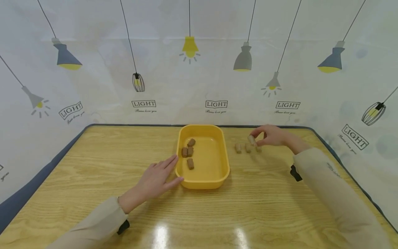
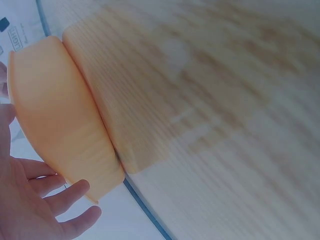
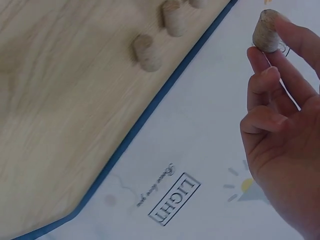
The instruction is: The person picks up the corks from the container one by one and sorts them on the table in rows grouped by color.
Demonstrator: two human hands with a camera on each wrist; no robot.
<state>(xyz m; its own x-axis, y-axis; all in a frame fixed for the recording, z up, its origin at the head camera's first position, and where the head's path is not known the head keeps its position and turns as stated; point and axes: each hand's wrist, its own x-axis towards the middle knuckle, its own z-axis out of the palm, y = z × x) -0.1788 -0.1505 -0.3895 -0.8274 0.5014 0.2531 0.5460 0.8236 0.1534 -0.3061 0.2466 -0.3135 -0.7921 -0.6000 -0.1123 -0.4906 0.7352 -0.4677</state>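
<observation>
Between thumb and fingertips, my right hand (image 1: 272,135) pinches a short tan cylinder (image 1: 251,140), held just above the table. Three similar pale pieces stand in a row below it; one tan piece (image 1: 238,148) is at the row's left end, and the rightmost is partly hidden by the hand. In the right wrist view the pinched cylinder (image 3: 265,31) looks rough and mottled. My left hand (image 1: 157,178) touches the left rim of a yellow plastic tub (image 1: 202,185) with extended fingers. Several brown cylindrical pieces (image 1: 190,164) lie along the tub's left side.
The wooden table (image 1: 118,152) has a dark blue edge, with a pale lamp-printed sheet (image 1: 174,90) hanging behind and at both sides. The tub sits near the table's far edge, its wall raised all round. Light reflects off the front of the tabletop.
</observation>
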